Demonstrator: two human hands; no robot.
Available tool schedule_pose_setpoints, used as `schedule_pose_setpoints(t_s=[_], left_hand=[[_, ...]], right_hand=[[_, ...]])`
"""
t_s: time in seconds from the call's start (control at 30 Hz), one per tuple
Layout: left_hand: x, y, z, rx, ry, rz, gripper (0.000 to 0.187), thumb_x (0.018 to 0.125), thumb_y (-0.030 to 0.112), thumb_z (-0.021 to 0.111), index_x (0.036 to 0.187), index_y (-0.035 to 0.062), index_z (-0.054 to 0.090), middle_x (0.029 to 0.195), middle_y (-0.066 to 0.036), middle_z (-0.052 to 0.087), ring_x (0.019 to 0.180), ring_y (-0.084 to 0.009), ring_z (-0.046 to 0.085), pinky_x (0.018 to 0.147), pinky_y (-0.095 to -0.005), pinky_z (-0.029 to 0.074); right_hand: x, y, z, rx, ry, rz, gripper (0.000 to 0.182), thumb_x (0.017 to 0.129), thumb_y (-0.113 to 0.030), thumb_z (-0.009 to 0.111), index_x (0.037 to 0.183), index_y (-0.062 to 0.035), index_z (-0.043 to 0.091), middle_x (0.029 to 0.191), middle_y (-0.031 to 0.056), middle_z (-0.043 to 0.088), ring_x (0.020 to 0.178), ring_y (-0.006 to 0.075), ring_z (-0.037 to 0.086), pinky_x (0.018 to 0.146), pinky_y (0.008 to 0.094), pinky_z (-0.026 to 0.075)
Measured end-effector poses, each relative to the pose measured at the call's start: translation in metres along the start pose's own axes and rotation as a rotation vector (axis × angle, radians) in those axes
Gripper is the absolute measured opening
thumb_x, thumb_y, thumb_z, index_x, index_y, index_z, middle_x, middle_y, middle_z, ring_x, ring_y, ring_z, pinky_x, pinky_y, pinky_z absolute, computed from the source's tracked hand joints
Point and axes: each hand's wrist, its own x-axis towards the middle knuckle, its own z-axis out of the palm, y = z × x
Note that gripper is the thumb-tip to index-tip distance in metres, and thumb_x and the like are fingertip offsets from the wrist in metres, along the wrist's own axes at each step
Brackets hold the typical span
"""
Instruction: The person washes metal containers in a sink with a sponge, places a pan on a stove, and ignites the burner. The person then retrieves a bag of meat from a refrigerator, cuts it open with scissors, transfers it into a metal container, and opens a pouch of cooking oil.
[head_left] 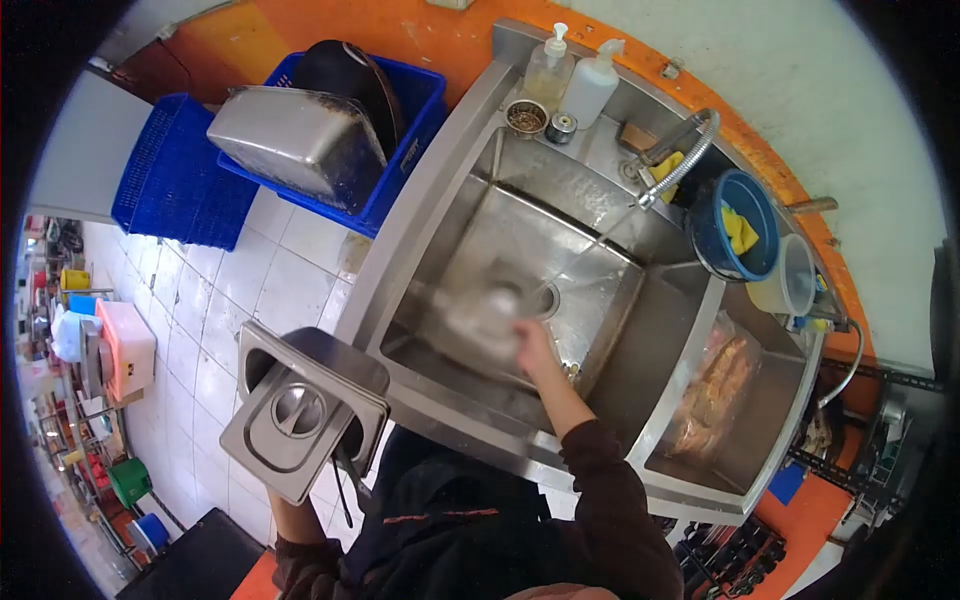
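While water ran from the faucet (648, 195) into the left sink basin (600, 262), the right hand (537, 350) reached in over its near part, left and near of the drain (547, 299). Its fingers met the right side of a pale, motion-blurred object (478, 312), though whether they were clamped on it I cannot tell. Well apart, to the left, the left forearm (297, 518) led under a steel lid (262, 440) that hid the hand, so its grip I cannot tell. The lid lay tilted against a steel pan (352, 368), both just outside the sink's near left edge. Bagged food (712, 385) lay in the right basin (762, 400). A blue bowl (708, 235) with a yellow cloth (739, 230) stood at the far right, and two pump bottles at the far left.
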Motion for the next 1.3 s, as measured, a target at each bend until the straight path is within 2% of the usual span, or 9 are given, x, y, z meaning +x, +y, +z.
schedule_pose_setpoints(t_s=[0.1, 0.4, 0.5, 0.57, 0.73, 0.8, 0.9, 1.07, 1.3], left_hand=[[-0.002, 0.009, 0.001, -0.012, -0.026, 0.024, 0.057, 0.064, 0.016, 0.061, 0.114, -0.0008, 0.039, 0.104, -0.011, 0.049, 0.093, -0.0214, 0.051, 0.077, -0.0333, 0.047], [-0.008, 0.027, -0.003, -0.040, -0.084, 0.070, 0.050, 0.068, 0.017, 0.057, 0.112, -0.0007, 0.042, 0.102, -0.011, 0.051, 0.090, -0.0217, 0.052, 0.075, -0.0333, 0.048], [-0.009, 0.029, -0.002, -0.045, -0.098, 0.080, 0.048, 0.069, 0.017, 0.055, 0.112, -0.0006, 0.042, 0.102, -0.011, 0.051, 0.089, -0.0218, 0.052, 0.075, -0.0333, 0.048], [-0.008, 0.032, -0.001, -0.051, -0.108, 0.082, 0.046, 0.070, 0.017, 0.054, 0.111, -0.0006, 0.043, 0.101, -0.011, 0.052, 0.089, -0.0219, 0.053, 0.074, -0.0333, 0.048], [-0.001, 0.033, 0.001, -0.068, -0.133, 0.079, 0.043, 0.072, 0.018, 0.051, 0.110, -0.0005, 0.044, 0.100, -0.011, 0.052, 0.087, -0.0221, 0.054, 0.073, -0.0334, 0.048], [0.004, 0.033, 0.005, -0.065, -0.145, 0.078, 0.041, 0.073, 0.018, 0.050, 0.110, -0.0005, 0.044, 0.100, -0.011, 0.053, 0.087, -0.0221, 0.054, 0.073, -0.0334, 0.049], [0.010, 0.029, 0.010, -0.074, -0.161, 0.072, 0.040, 0.074, 0.018, 0.049, 0.109, -0.0004, 0.045, 0.099, -0.011, 0.053, 0.086, -0.0222, 0.054, 0.072, -0.0334, 0.049], [0.012, 0.024, 0.023, -0.069, -0.189, 0.062, 0.037, 0.076, 0.018, 0.046, 0.108, -0.0003, 0.046, 0.098, -0.011, 0.054, 0.084, -0.0224, 0.055, 0.071, -0.0334, 0.049], [0.016, 0.012, 0.042, -0.063, -0.235, 0.049, 0.034, 0.079, 0.019, 0.042, 0.107, -0.0002, 0.048, 0.096, -0.011, 0.055, 0.082, -0.0227, 0.056, 0.069, -0.0334, 0.050]], right_hand=[[-0.077, -0.067, 0.026, -0.085, -0.141, 0.199, 0.042, 0.070, 0.006, 0.047, 0.111, -0.0007, 0.044, 0.095, 0.0096, 0.051, 0.087, 0.0199, 0.050, 0.078, 0.0324, 0.044], [-0.023, -0.084, 0.044, 0.053, 0.127, -0.116, 0.047, 0.071, 0.003, 0.054, 0.115, -0.0030, 0.039, 0.094, 0.0078, 0.053, 0.082, 0.0196, 0.054, 0.069, 0.0303, 0.045], [0.000, -0.075, 0.054, -0.181, 0.052, -0.396, 0.041, 0.072, -0.001, 0.057, 0.111, -0.0040, 0.045, 0.089, 0.0085, 0.057, 0.073, 0.0192, 0.057, 0.063, 0.0311, 0.045], [0.012, -0.067, 0.045, -0.693, 0.096, -0.930, 0.033, 0.074, -0.005, 0.058, 0.106, -0.0050, 0.050, 0.086, 0.0108, 0.061, 0.061, 0.0203, 0.058, 0.059, 0.0319, 0.045], [-0.083, -0.095, 0.026, -1.492, 0.490, -0.820, 0.034, 0.072, -0.004, 0.054, 0.105, -0.0086, 0.056, 0.100, 0.0101, 0.059, 0.080, 0.0280, 0.060, 0.070, 0.0353, 0.047], [-0.093, -0.090, 0.008, -1.713, 0.365, -1.293, 0.037, 0.070, 0.001, 0.049, 0.104, -0.0115, 0.058, 0.103, 0.0076, 0.059, 0.093, 0.0269, 0.057, 0.079, 0.0370, 0.045], [-0.082, -0.085, -0.015, -1.614, 0.514, -1.215, 0.041, 0.068, 0.004, 0.047, 0.104, -0.0135, 0.057, 0.104, 0.0052, 0.059, 0.098, 0.0248, 0.056, 0.084, 0.0376, 0.044], [-0.078, -0.097, 0.023, -1.566, -0.096, -1.479, 0.041, 0.068, 0.004, 0.047, 0.105, -0.0095, 0.054, 0.112, 0.0030, 0.054, 0.102, 0.0253, 0.053, 0.085, 0.0380, 0.043], [-0.074, -0.137, 0.056, -1.280, -0.116, -1.070, 0.030, 0.075, -0.001, 0.044, 0.103, -0.0112, 0.052, 0.101, 0.0133, 0.057, 0.091, 0.0329, 0.054, 0.078, 0.0396, 0.044]])
